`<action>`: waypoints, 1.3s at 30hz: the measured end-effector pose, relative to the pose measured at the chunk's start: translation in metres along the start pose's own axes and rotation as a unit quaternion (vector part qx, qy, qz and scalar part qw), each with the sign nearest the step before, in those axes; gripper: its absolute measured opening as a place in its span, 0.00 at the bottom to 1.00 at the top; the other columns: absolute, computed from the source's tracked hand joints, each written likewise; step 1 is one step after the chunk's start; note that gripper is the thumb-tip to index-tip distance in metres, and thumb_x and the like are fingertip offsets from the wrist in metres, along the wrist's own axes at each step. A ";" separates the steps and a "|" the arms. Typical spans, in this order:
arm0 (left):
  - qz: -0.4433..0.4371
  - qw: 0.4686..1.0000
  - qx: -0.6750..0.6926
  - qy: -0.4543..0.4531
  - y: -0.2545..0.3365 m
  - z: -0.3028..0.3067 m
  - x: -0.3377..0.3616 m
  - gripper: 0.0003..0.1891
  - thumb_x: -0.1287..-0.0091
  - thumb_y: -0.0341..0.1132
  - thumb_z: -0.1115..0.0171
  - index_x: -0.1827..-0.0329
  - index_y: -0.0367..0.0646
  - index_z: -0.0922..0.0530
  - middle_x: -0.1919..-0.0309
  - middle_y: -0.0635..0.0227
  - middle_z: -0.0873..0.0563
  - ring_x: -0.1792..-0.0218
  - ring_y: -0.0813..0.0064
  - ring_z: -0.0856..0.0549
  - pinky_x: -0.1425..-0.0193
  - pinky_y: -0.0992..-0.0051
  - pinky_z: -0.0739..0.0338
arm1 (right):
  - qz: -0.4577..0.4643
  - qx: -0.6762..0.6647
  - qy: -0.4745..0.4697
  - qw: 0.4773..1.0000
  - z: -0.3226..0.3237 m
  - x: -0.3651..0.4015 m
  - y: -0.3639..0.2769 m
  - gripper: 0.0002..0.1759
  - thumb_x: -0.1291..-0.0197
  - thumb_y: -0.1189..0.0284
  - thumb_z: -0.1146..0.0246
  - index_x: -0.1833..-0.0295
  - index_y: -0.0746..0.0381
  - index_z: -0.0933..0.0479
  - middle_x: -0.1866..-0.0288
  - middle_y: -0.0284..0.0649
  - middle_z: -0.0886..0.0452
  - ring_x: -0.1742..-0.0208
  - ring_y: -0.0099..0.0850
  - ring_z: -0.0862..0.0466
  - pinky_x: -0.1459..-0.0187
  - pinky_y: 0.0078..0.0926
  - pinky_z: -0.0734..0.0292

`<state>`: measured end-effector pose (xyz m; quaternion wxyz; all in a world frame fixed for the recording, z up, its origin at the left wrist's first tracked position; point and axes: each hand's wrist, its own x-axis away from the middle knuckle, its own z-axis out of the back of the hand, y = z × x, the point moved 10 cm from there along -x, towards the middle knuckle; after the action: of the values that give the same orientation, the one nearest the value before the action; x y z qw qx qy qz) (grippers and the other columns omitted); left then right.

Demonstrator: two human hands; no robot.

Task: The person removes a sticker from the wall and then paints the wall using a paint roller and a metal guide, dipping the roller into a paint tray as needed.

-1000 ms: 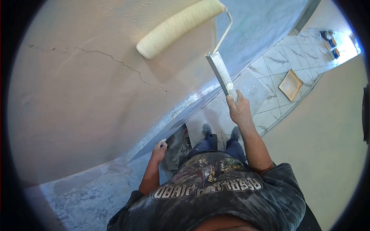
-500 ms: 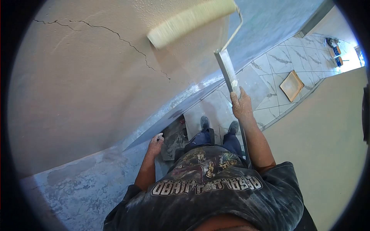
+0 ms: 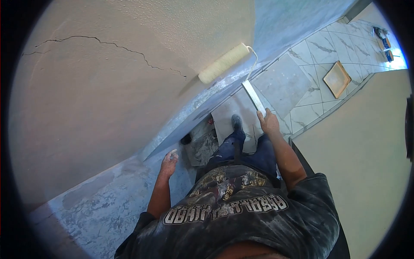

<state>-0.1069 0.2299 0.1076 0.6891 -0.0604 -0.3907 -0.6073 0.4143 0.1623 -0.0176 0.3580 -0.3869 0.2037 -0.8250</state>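
My right hand [image 3: 269,123] is closed round the flat, pale handle of a paint roller [image 3: 224,64]. The roller's cream, fluffy sleeve lies against the lower part of the beige wall [image 3: 103,99], just above its rough grey-white bottom strip. A thin bent wire frame joins sleeve and handle. My left hand [image 3: 169,162] hangs beside my body near the wall, holding nothing I can see, with loosely bent fingers apart and whitish fingertips. Left of the roller a dark crack [image 3: 116,44] runs across the wall. Wet, stippled paint shows above the roller.
A shallow paint tray [image 3: 337,80] sits on the marble-look floor tiles [image 3: 321,47]. A grey sheet [image 3: 282,86] covers some tiles. Several containers [image 3: 387,49] stand at the far right. A low partition [image 3: 358,151] borders my right side, and a dark, dirty board [image 3: 200,149] lies by the wall.
The roller has moved down the wall towards its bottom strip, my right hand still on the handle. One foot has shifted out of sight, and the view has tilted slightly.
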 end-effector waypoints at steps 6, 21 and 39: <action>0.081 0.997 0.010 0.002 -0.016 0.016 0.026 0.21 0.30 0.40 0.43 0.36 0.44 0.28 0.48 0.57 0.21 0.57 0.69 0.16 0.50 0.69 0.23 | -0.044 0.018 -0.044 0.998 -0.049 -0.021 0.043 0.39 0.37 0.39 0.51 0.46 0.67 0.27 0.57 0.63 0.20 0.51 0.58 0.20 0.50 0.53 0.26; 0.020 0.999 -0.017 0.025 -0.019 0.022 0.009 0.22 0.31 0.42 0.43 0.36 0.47 0.27 0.45 0.57 0.21 0.53 0.65 0.18 0.44 0.67 0.25 | -0.009 0.010 -0.025 1.000 -0.038 -0.009 0.032 0.37 0.36 0.41 0.51 0.48 0.67 0.26 0.57 0.63 0.20 0.52 0.58 0.20 0.51 0.53 0.27; -0.037 0.998 0.040 -0.009 0.023 -0.005 -0.062 0.26 0.32 0.52 0.46 0.36 0.48 0.27 0.44 0.55 0.20 0.41 0.56 0.23 0.36 0.63 0.31 | 0.150 -0.197 0.128 0.961 0.149 0.085 -0.180 0.34 0.37 0.45 0.46 0.55 0.71 0.26 0.73 0.60 0.23 0.67 0.59 0.20 0.65 0.48 0.27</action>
<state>-0.0821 0.2821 0.0754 0.6646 -0.0237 -0.4224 -0.6159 0.4157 0.2092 0.2266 0.3654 -0.3060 0.4616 -0.7482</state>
